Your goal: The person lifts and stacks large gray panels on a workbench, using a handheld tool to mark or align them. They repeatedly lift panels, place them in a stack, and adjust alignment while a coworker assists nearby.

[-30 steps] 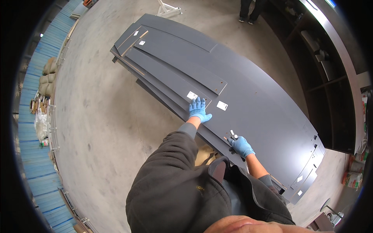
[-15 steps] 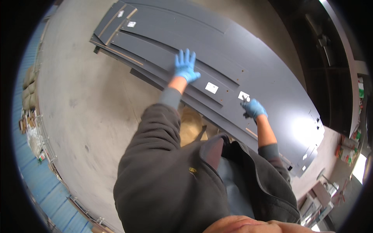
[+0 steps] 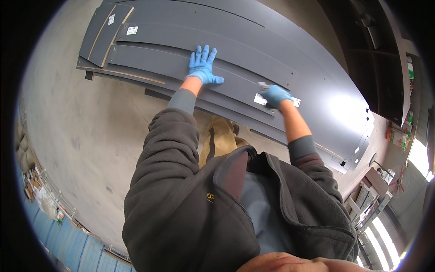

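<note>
A person in a dark grey fleece leans over a stack of long dark grey panels (image 3: pixel 253 50) lying flat on a concrete floor (image 3: pixel 90 136). Both hands wear blue gloves.

The left hand (image 3: pixel 202 65) rests flat on a narrow panel near the middle of the stack, fingers spread wide and pointing to the far side, palm down. It grips nothing; it only presses on the panel surface.

The right hand (image 3: pixel 275 95) is to the right and a little nearer, over the near edge of the stack. Its fingers are curled in, closed around a small pale tool (image 3: pixel 263 85) whose tip sticks out on the far left side of the hand. What kind of tool it is cannot be told. Just under this hand lies a white label (image 3: pixel 260 100) stuck to a panel, and a further bit of white label shows to the right of the hand.

Far left on the stack, two more white labels (image 3: pixel 132 30) sit on shorter panels, whose edges show light brown. The panels stretch away to the right, where glare whitens the surface. A dark shelving unit (image 3: pixel 385 59) stands beyond the panels on the far right. Blue wall panels (image 3: pixel 72 245) run along the left.
</note>
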### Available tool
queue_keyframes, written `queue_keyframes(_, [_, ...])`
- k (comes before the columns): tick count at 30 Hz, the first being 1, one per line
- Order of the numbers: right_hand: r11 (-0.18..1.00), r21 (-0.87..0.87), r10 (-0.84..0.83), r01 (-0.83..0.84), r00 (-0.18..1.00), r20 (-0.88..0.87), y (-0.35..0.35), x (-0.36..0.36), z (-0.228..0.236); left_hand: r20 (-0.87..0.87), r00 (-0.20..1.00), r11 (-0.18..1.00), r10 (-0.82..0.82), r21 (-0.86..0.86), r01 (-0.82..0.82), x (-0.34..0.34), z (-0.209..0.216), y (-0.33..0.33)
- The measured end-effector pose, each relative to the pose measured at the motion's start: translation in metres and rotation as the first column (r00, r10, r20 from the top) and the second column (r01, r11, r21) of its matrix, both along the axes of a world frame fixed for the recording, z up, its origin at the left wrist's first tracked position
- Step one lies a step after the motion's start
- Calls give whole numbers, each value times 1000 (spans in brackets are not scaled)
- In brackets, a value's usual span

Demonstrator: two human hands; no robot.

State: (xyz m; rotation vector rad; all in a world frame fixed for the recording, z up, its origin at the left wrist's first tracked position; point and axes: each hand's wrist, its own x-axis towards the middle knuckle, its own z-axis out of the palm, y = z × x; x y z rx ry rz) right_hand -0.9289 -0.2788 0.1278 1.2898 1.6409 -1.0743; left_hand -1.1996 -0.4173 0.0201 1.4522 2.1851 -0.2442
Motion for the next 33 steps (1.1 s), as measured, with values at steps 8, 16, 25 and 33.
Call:
queue_keyframes(8, [989,-113,93,-94,996,-14,-20,6,-18,81,997,996,-18,83,11,-7,-17,-9])
queue_keyframes(16, [997,17,83,-82,992,-92,-60,-217,45,141,984,988,-107,124,89,-26,-10,-17])
queue_keyframes(25, [992,7,129,-129,987,-97,-89,-476,34,223,969,642,105,729,-237,-327,10,-129])
queue_keyframes(33, [989,41,145,-143,988,-54,-98,-571,-30,75,789,780,610,121,-614,-570,-36,-125])
